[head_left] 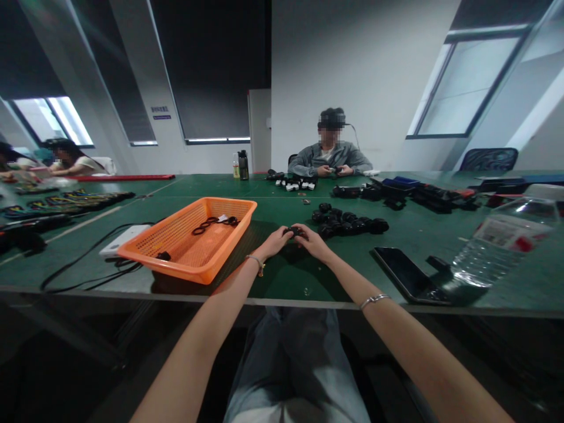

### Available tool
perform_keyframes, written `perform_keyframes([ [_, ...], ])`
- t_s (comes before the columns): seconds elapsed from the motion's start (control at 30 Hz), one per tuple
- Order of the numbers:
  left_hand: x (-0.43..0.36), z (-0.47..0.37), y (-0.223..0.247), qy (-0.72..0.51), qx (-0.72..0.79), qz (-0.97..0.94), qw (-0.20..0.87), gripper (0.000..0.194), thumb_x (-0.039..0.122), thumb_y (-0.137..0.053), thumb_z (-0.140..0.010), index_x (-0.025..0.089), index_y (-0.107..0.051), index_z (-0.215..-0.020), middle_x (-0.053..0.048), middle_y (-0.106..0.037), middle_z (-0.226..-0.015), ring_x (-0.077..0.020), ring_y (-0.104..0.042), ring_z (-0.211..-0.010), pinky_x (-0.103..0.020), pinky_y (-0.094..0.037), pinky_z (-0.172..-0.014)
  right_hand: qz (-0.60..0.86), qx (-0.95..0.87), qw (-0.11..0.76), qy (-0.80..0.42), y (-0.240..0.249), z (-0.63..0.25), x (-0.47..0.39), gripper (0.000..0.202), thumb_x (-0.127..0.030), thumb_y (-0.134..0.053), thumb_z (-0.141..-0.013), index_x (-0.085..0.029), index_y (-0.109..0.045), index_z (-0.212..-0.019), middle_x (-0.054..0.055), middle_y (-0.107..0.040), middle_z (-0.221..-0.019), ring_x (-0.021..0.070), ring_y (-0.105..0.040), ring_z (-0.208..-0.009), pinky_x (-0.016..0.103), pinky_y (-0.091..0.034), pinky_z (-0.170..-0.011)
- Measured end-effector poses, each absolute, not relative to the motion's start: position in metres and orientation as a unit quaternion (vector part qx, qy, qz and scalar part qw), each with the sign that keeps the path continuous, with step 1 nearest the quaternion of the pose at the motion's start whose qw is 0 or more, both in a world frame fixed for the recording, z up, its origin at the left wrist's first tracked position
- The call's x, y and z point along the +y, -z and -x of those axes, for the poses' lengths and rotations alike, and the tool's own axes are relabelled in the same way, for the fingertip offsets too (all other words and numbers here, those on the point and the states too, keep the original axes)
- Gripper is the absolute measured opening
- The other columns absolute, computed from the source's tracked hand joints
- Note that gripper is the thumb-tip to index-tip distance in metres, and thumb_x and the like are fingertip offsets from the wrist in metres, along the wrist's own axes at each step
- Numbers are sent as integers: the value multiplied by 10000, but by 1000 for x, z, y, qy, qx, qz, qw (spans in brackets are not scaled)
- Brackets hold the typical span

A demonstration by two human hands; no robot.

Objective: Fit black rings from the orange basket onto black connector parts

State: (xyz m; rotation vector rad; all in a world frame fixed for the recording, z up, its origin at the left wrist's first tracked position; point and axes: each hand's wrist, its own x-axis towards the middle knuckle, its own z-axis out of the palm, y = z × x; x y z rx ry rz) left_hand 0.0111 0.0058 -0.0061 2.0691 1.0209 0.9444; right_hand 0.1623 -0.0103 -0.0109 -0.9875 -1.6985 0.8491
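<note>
Both hands meet over the green table (pixel 282 282), closed around one small black part (pixel 292 231). My left hand (pixel 275 242) grips it from the left, and my right hand (pixel 311 242) has its fingers on the right side of it. The fingers cover much of the part, so its shape is hard to make out. Just beyond my right hand lies a pile of black coiled parts (pixel 348 224). An orange basket (pixel 187 271) stands to the left of my left hand, with a black cable and a small black piece inside.
A white power strip (pixel 126 239) with black cords lies left of the basket. At the right are a phone (pixel 408 273) and a clear plastic bottle (pixel 497 244). Across the table sits a person (pixel 330 157), near white and black parts. Two bottles (pixel 242 164) stand at the far edge.
</note>
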Motion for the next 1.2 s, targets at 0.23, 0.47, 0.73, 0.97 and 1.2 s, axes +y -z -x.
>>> perform_keyframes([
  [0.23,0,-7,0,-326,369,-797,351,233,320,-422,-809,117,-490,-901,12,-485,-656,-95,-437,-578,-223,-378,-574,429,-763,439,-204,7,-166,-17,368,-215,-453,-719,-164,-499,-1081,68,-580,-949,135,-537,-719,317,-445,-728],
  [0.47,-5,-7,-6,-329,368,-805,331,250,341,-381,-826,128,-502,-876,2,-494,-685,-110,-459,-640,-225,-387,-629,467,-766,415,-153,-2,-163,-24,299,-279,-405,-777,-135,-550,-995,55,-612,-763,161,-565,-702,302,-434,-697],
  [0.73,-12,-18,-8,-284,501,-794,193,457,392,-331,-844,74,-402,-1165,-155,-497,-1091,-200,-523,-944,-289,-405,-803,564,-705,406,-144,-1,-167,-17,313,-362,-466,-753,-167,-576,-972,27,-626,-704,155,-582,-646,266,-445,-615],
  [0.97,-74,-8,-73,-94,576,-811,-29,454,445,-378,-801,95,-569,-1019,-165,-554,-1041,-267,-585,-887,-337,-456,-740,732,-626,266,34,-13,-175,-27,322,-268,-543,-712,-215,-570,-1028,86,-642,-937,227,-591,-871,311,-446,-701],
  [1.2,-37,96,-151,59,733,-670,-101,337,315,-483,-726,88,-665,-897,-187,-645,-919,-291,-584,-903,-341,-449,-747,801,-557,218,15,-17,-181,-27,422,-112,-429,-731,-223,-508,-1131,126,-638,-922,244,-609,-873,335,-443,-710],
])
